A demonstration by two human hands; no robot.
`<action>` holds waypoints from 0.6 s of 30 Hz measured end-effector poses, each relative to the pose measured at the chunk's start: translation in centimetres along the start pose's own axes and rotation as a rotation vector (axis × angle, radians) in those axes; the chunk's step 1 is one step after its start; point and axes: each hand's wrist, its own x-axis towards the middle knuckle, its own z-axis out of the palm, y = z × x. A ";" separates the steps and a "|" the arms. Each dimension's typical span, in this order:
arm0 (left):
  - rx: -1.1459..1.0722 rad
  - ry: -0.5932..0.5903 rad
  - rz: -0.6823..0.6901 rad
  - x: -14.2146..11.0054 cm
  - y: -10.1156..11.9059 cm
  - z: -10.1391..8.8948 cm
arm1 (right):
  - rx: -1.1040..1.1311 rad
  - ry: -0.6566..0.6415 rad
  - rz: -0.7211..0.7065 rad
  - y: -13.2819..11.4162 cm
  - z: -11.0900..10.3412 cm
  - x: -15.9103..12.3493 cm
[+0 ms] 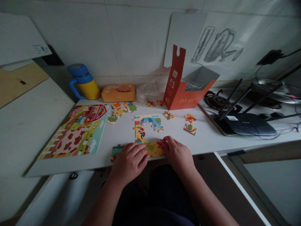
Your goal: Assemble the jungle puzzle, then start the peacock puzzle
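A joined strip of jigsaw puzzle pieces (pixel 154 150) lies along the counter's front edge, yellow in the middle with a teal end at the left. My left hand (pixel 129 160) is curled over this strip, fingers together and thumb at its near edge, covering part of it. At the strip's right end, my right hand (pixel 178 153) pinches a reddish jigsaw puzzle piece (pixel 164 142), mostly hidden by the fingers. Just beyond, a hook-shaped joined section (pixel 140 131) shows a blue shape and a small figure. Loose pieces (pixel 190 128) lie to the right, others (pixel 117 110) in a cluster at the back left.
A finished farm puzzle (pixel 75 131) lies at the left. Along the wall stand a blue-and-yellow flask (pixel 88 86), a flat orange box (pixel 118 93), crumpled clear plastic (pixel 147 91) and an open orange box (pixel 188 97). To the right sit a black router (pixel 250 124) and a stove (pixel 217 102).
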 end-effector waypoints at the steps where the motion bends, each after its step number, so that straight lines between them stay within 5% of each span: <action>1: -0.001 0.001 0.001 0.0 0.0 0.0 | 0.008 0.009 0.002 0.1 0.0 0.0; 18: 0.004 -0.001 -0.003 0.0 0.0 0.1 | -0.002 0.012 -0.036 -0.7 -0.2 -0.1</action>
